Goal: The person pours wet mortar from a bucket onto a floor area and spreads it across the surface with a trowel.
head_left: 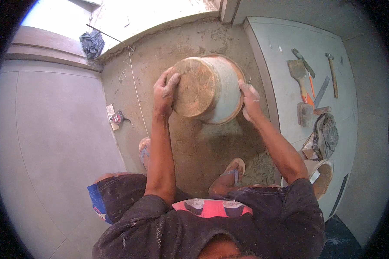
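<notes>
I hold a dirty pale bucket (220,99) tipped over above the grey mortar-coated floor (203,159), its stained round underside facing left and up. My left hand (165,90) grips the edge of that underside, fingers wrapped over it. At the other end, my right hand (250,97) is closed on the rim, beside a thin wire handle. The inside of the bucket is hidden from view. My sandalled feet are apart on the floor below it.
A tiled slab (298,134) on the right carries a brush (297,71), hammer (333,73), trowels, dark bag (326,136) and cut container (322,175). Left are a tape measure (117,117), string, black plastic (92,44) by a ledge, and grey tiles (52,142).
</notes>
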